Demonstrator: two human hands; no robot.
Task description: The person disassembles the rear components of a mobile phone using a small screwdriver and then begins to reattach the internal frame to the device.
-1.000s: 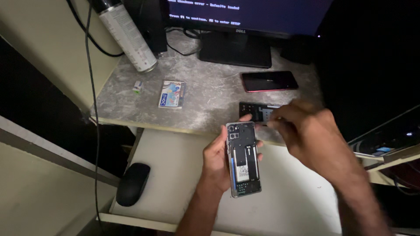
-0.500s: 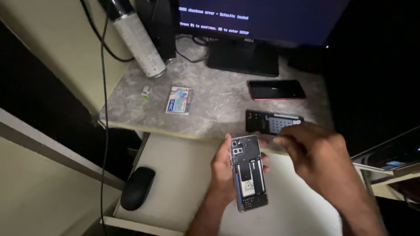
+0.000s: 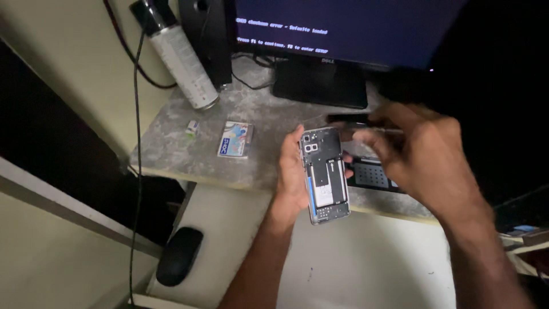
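Opened phone [image 3: 325, 174]: gripped upright in left hand [image 3: 293, 177], held above counter [image 3: 189, 154] front edge | right hand [image 3: 420, 157]: blurred, raised just right of phone, fingers curled, grasp cannot be told | mouse [image 3: 179, 256]: below-left of phone.

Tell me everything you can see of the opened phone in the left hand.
The opened phone has its back cover off, showing a dark inner frame, camera modules at the top, a pale rectangular part in the middle and a blue strip along its left edge. It stands nearly upright, slightly tilted, above the front edge of the grey desk. The left hand grips it from the left side, fingers wrapped behind. The right hand, blurred, hovers beside its top right corner; contact unclear.
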